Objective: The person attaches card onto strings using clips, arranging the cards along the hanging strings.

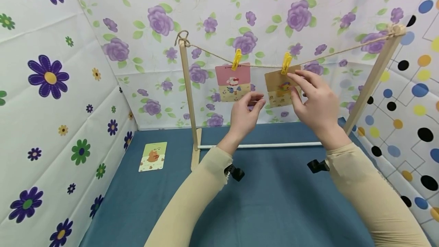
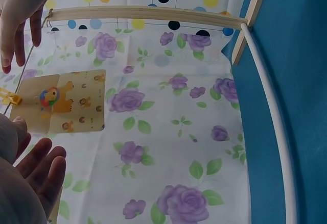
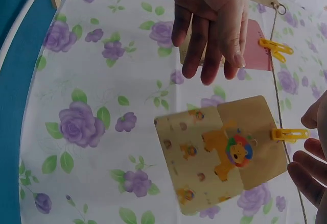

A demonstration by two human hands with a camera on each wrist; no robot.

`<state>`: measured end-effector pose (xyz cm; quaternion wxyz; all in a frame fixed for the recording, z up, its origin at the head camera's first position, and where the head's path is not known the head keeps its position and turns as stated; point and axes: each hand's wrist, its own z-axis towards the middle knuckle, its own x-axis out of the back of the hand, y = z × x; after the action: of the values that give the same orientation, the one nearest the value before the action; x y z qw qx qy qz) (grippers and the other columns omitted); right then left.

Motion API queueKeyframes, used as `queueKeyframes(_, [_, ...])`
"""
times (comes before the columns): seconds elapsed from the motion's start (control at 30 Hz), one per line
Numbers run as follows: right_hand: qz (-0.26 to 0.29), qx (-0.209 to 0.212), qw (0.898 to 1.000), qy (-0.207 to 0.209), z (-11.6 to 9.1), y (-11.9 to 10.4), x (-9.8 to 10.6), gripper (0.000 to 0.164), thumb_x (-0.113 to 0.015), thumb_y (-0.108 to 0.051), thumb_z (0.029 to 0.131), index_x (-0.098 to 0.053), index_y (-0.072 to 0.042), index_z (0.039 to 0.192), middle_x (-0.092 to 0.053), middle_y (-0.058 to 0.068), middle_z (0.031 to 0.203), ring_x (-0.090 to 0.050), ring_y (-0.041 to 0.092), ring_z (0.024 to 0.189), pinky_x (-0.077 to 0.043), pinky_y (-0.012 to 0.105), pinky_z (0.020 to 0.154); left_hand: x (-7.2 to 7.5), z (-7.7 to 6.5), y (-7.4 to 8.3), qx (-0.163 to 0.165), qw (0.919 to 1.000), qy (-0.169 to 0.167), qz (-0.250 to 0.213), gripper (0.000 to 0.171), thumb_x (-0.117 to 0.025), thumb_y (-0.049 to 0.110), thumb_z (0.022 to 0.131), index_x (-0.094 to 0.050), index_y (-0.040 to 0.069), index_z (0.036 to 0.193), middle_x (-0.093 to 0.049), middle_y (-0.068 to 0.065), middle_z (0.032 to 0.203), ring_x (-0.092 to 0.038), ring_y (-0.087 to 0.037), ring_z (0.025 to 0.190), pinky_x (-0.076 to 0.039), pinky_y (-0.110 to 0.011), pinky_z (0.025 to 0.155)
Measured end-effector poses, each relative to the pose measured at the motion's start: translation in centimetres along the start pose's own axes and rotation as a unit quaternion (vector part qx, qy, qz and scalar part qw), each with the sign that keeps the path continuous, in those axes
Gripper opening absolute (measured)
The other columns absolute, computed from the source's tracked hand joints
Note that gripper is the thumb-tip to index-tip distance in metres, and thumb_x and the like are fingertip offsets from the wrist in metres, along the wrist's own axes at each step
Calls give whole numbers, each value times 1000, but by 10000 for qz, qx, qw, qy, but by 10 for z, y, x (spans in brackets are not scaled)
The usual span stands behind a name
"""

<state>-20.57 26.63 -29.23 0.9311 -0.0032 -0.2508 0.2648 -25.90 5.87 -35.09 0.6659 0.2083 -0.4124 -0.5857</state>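
A brown card with a lion picture (image 1: 274,87) hangs tilted from the string (image 1: 265,66) by a yellow clothespin (image 1: 286,63). Right beside that clothespin is my right hand (image 1: 319,104), fingers loosely bent, holding nothing; it covers part of the card in the head view. The right wrist view shows the thumb and fingers spread on either side of the clothespin (image 3: 290,134), apart from it. A pink card with a rabbit picture (image 1: 231,81) hangs to the left from another yellow clothespin (image 1: 236,59). My left hand (image 1: 244,113), relaxed, hovers between the two cards' lower edges.
The string runs between two wooden posts (image 1: 188,94), joined low down by a white rod (image 1: 281,145). A green card with an animal picture (image 1: 153,157) lies on the blue tabletop (image 1: 260,201) at left. Patterned cloth walls (image 1: 137,52) stand behind and beside.
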Motion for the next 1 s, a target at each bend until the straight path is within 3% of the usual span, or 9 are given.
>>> queueKeyframes(0.23, [149, -252, 9995, 134, -24, 6, -7, 33, -73, -9, 100, -77, -10, 132, -71, 12, 135, -69, 30, 78, -54, 46, 64, 1, -15, -6, 136, 9996, -187, -182, 25, -67, 26, 109, -74, 11, 128, -77, -3, 116, -72, -14, 103, -58, -27, 80])
queueKeyframes(0.47, [352, -432, 9984, 40, -45, 7, -15, 32, -72, -8, 101, -76, -8, 133, -71, 13, 135, -73, 32, 87, -58, 46, 67, 2, -25, -14, 189, 9989, -167, -401, 24, -67, 26, 109, -74, 11, 127, -76, -4, 115, -71, -15, 100, -59, -29, 79])
queueKeyframes(0.63, [631, -650, 9958, 108, -58, 5, -26, 31, -72, -11, 102, -77, -10, 132, -72, 10, 135, -74, 30, 91, -58, 38, 68, 2, -37, -22, 299, 9980, -232, -498, 24, -66, 26, 110, -74, 11, 127, -75, -2, 116, -70, -13, 101, -59, -30, 82])
queueKeyframes(0.73, [658, -727, 9951, 107, -67, 4, -33, 32, -73, -12, 101, -78, -11, 133, -72, 9, 134, -74, 28, 88, -56, 34, 69, 3, -46, -28, 412, 9973, -347, -489, 25, -65, 27, 110, -74, 12, 128, -75, -1, 117, -70, -13, 101, -59, -30, 83])
queueKeyframes(0.9, [735, -871, 9934, 83, -83, 3, -44, 32, -74, -9, 100, -78, -11, 131, -73, 8, 133, -74, 26, 82, -57, 38, 67, 5, -61, -38, 574, 9956, -589, -445, 26, -64, 28, 111, -73, 14, 130, -74, 0, 120, -70, -14, 103, -59, -31, 83])
queueKeyframes(1.0, [742, -963, 9926, 77, -93, 3, -50, 31, -76, -6, 98, -80, -11, 129, -73, 7, 131, -73, 25, 75, -55, 29, 66, 5, -71, -43, 635, 9946, -733, -374, 26, -64, 30, 111, -73, 15, 130, -74, 0, 120, -70, -13, 104, -59, -31, 84])
